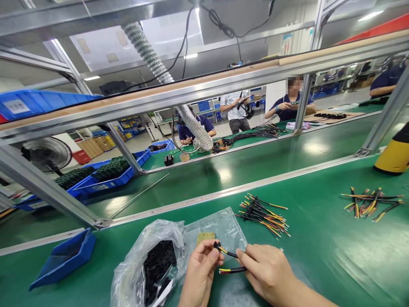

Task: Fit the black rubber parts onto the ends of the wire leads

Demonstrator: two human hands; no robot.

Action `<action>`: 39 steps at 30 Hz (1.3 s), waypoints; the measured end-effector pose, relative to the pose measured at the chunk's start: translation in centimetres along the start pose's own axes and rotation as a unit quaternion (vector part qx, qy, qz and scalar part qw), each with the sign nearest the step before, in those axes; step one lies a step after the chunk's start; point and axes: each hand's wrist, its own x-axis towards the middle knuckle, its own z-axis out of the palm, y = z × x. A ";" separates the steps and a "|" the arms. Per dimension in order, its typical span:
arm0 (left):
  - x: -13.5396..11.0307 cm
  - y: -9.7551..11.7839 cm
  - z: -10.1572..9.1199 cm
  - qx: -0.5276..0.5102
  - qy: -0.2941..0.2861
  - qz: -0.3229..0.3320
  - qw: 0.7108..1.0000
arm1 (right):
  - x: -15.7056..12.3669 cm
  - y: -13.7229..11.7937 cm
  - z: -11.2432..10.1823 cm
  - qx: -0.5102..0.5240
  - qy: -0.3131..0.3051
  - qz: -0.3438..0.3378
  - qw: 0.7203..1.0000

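Observation:
My left hand (pixel 202 269) pinches a small black part (pixel 217 246) between thumb and fingers. My right hand (pixel 270 268) is closed around short black cables with bare coloured wire ends. One cable (pixel 230 254) runs its yellow and red wires up to the black part, where the exact fit is too small to make out. A second cable end (pixel 232 270) sticks out below it from the same hand. Left of my hands, a clear plastic bag (pixel 128 268) lies open, full of small black parts (pixel 159 260). Behind my fingers a yellowish square piece (pixel 206 236) rests by a flat clear bag (pixel 223 224).
Wire bundles with black parts (pixel 263 215) lie beyond my right hand; more short cables (pixel 372 202) lie farther right. A blue bin (pixel 64 258) stands left, a yellow-and-black container (pixel 394 151) at the right edge. A metal frame rail (pixel 204 194) crosses ahead, with co-workers behind.

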 end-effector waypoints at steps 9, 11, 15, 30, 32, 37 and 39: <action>0.7 0.3 -1.2 0.141 -0.041 0.105 0.984 | 0.0 0.3 0.1 -0.006 0.031 -0.016 0.999; 0.9 0.4 -1.4 0.188 -0.072 0.107 0.974 | 0.0 0.3 0.2 0.040 0.013 0.007 0.999; 0.8 -0.2 -1.2 0.132 -0.097 0.044 0.985 | 0.4 0.1 0.1 0.238 -0.067 0.133 0.960; 1.1 -3.7 -1.7 0.100 -0.112 0.066 0.986 | 1.2 0.1 0.8 0.591 -0.195 0.276 0.733; 1.0 -3.5 -1.5 0.115 -0.107 0.077 0.985 | 1.3 0.2 0.7 0.574 -0.195 0.273 0.747; 1.1 -4.2 -1.5 0.087 -0.108 0.030 0.990 | 1.1 0.0 0.8 0.553 -0.203 0.293 0.753; 1.2 -4.5 -1.5 0.073 -0.112 0.018 0.991 | 1.0 -0.1 1.0 0.571 -0.211 0.291 0.738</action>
